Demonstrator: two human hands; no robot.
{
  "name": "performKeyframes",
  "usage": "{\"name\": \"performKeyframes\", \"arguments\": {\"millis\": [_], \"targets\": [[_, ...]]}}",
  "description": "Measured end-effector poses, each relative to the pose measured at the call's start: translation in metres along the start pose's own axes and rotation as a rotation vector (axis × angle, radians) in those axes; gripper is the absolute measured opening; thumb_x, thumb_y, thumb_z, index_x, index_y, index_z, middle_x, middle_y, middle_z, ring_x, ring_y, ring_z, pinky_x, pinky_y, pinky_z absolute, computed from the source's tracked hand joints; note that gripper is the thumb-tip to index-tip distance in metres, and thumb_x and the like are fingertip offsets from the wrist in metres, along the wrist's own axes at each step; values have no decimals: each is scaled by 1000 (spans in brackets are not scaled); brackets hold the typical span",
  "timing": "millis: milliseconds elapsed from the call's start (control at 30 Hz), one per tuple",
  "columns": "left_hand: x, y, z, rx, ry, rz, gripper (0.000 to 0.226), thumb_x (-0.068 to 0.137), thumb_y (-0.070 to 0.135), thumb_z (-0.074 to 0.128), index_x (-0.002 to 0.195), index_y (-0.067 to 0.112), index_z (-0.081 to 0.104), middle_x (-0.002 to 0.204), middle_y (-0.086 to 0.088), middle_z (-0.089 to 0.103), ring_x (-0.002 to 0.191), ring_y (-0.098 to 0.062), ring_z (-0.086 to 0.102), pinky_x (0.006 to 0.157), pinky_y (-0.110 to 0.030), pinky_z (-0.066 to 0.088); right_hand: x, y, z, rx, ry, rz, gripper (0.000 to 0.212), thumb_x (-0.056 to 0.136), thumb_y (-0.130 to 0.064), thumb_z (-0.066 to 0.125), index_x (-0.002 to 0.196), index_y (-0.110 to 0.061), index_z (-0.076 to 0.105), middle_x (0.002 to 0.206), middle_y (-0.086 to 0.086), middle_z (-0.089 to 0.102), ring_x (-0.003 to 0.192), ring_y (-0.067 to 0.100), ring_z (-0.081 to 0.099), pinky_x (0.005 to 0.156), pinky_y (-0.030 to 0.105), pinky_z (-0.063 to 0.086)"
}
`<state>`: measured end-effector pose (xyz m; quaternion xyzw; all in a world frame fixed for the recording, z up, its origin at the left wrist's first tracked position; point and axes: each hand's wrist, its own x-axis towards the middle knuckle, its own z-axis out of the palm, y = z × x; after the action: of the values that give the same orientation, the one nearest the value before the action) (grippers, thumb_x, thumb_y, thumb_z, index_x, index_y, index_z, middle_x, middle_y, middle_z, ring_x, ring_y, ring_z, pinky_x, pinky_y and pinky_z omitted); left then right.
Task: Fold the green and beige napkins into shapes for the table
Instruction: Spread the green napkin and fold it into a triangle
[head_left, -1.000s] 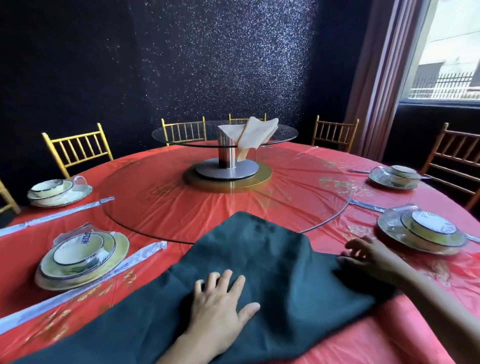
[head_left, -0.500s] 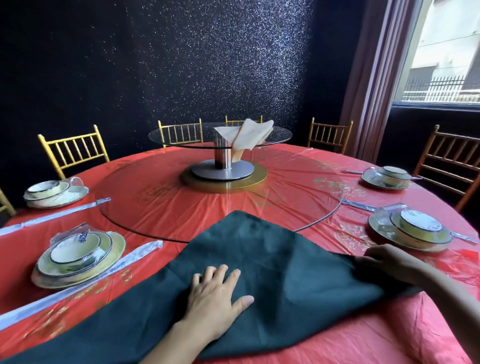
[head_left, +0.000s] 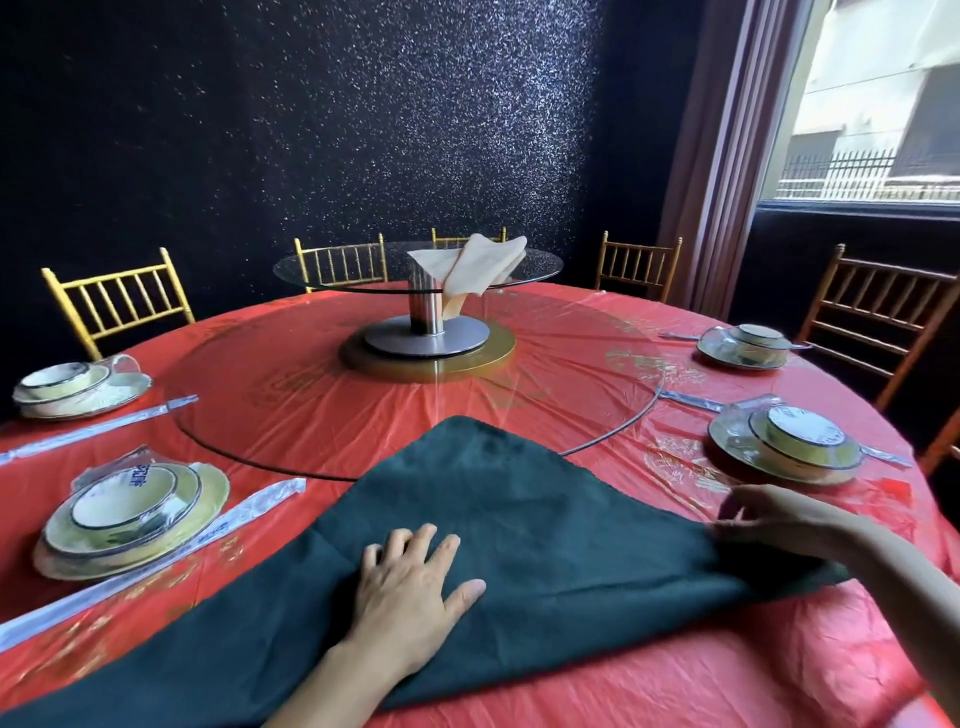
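Hands sit well apart on the green napkin, which lies as a wide triangle at 6 o'clock on the red surface, its peak over the rim of the glass turntable. The left hand presses flat on its middle, fingers straight and spread. The right hand, at 3 o'clock from it, curls its fingers round the napkin's right corner. The beige napkin stands folded on the raised glass tier at 12 o'clock.
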<state>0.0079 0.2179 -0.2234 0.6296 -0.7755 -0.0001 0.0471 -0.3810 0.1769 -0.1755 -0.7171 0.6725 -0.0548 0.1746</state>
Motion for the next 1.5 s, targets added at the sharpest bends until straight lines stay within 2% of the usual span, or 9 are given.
{"name": "performKeyframes", "arguments": {"millis": [167,467,600,733,900,1000,1233,1367,1500], "targets": [[3,2,-12,4,-16,-15,133,39,80,-40,139,34,34,148,5,32,132,-17,31,104,-40,28,-7,9,1,-8,147,25,39,71,-49,69,49,-23,50,44,-8,43,45,1,37,49,16,31],[-15,18,-20,-27,-141,6,139,19,87,-33,144,43,8,158,-7,3,142,-25,6,112,-43,10,-12,10,14,-184,160,82,33,87,-33,60,61,-37,40,71,-13,49,78,13,49,68,24,36],[-18,20,-22,-12,-102,17,132,27,90,-27,144,44,10,158,-4,2,141,-25,12,112,-45,13,-22,1,20,-153,249,105,24,83,-26,65,72,-35,46,93,2,59,81,16,52,71,26,39],[-21,31,-27,-23,65,179,60,72,62,26,106,32,66,118,-5,63,104,-20,64,83,-45,50,-30,-67,52,-25,547,-161,19,83,-25,63,97,-13,62,100,9,60,92,28,61,79,29,44],[-24,39,-9,-104,36,225,85,66,47,-2,138,25,38,148,6,32,138,-10,26,112,-36,20,-52,-182,136,-70,492,-514,47,96,-43,24,121,-12,49,118,6,66,108,16,62,98,23,39],[-27,37,-7,-68,-101,164,79,72,48,-6,145,29,16,155,9,11,143,-7,4,116,-47,-2,-62,-191,145,-139,349,-357,64,96,-52,6,123,-14,51,118,-1,66,109,8,61,104,20,16],[-31,39,-11,-44,-180,112,62,88,66,15,145,41,9,156,10,7,143,-9,-2,113,-56,-8,-67,-146,122,-354,227,-117,83,90,-66,3,109,-20,69,117,-1,66,110,9,61,107,21,6],[-32,40,-12,-47,-185,110,63,88,66,20,145,41,9,156,10,5,143,-9,-3,114,-55,-9,-68,-87,96,-288,219,-44,134,41,-87,-32,147,-17,10,149,-5,-7,138,6,-7,98,9,-26],[-32,40,-10,-53,-189,104,63,88,66,21,145,42,9,155,10,5,143,-10,-3,113,-55,-10,-76,-35,67,-252,173,193,121,49,-83,-20,147,-14,-3,155,1,-12,143,12,-8,115,25,-6]]}}
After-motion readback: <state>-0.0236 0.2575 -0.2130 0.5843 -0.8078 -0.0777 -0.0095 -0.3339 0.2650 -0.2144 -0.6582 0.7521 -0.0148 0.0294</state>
